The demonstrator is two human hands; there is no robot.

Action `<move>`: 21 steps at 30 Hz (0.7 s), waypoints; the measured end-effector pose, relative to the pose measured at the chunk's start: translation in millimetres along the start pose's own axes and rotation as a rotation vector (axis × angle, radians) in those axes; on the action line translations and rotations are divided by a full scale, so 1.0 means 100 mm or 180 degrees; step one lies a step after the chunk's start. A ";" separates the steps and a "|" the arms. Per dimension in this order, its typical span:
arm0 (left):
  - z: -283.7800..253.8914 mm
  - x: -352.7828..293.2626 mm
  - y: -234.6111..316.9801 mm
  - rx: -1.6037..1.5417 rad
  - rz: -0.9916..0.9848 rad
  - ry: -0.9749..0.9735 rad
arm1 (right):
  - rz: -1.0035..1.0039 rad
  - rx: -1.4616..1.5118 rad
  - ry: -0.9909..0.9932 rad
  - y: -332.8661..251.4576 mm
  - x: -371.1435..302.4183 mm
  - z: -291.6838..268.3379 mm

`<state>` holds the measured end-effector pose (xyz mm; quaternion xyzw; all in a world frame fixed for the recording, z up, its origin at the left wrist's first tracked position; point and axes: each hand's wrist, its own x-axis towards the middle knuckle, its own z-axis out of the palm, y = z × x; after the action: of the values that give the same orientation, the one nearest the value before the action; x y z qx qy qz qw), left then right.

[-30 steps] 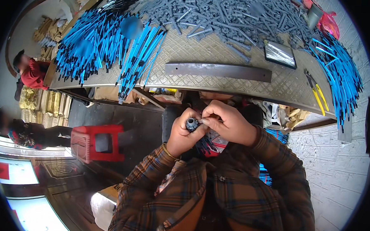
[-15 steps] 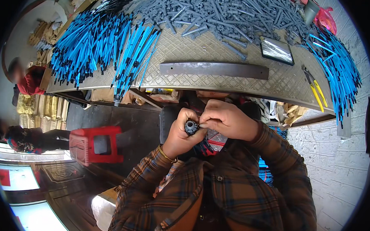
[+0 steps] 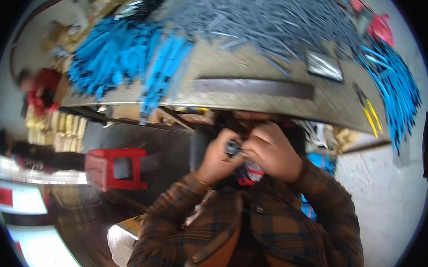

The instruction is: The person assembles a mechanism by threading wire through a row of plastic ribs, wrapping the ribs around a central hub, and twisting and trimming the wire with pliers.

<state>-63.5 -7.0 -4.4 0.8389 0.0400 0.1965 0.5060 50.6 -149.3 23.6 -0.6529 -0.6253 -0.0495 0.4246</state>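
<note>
The left hand (image 3: 221, 157) is curled closed around a dark grey cylindrical part (image 3: 232, 148). Against that grip's right side, the right hand (image 3: 270, 150) has its fingers bent inward; blur hides whether they pinch anything. Good work here likely needs a firm left hold and light right fingertip pressure. The part's round end faces up, out of the fist; its long axis seemingly runs down through it.

You face a long table (image 3: 334, 103), with a pale wall (image 3: 387, 203) to your right, a red stool (image 3: 97, 169), dark floor (image 3: 170, 150) and bright panels (image 3: 42, 245) to your left.
</note>
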 end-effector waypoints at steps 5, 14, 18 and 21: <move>0.23 -0.05 -0.11 -0.0132 0.0134 -0.0057 | 0.0466 -0.0274 -0.0259 -0.04 -0.22 -0.16; 0.23 -0.03 -0.04 -0.0794 0.0044 -0.0151 | 0.2743 -0.3194 -0.0256 1.84 -2.01 -2.36; 0.24 0.02 -0.06 -0.1223 -0.0271 -0.0210 | 0.2830 -0.3604 -0.0209 2.20 -2.35 -2.38; 0.16 0.02 -0.10 -0.1164 -0.0206 -0.0180 | 0.2679 -0.4030 -0.0423 2.28 -2.41 -2.48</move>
<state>-54.5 -14.8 -18.4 0.7363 0.0163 0.1605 0.6571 310.3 -456.2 -75.1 -0.9566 -0.2003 -0.1932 -0.0863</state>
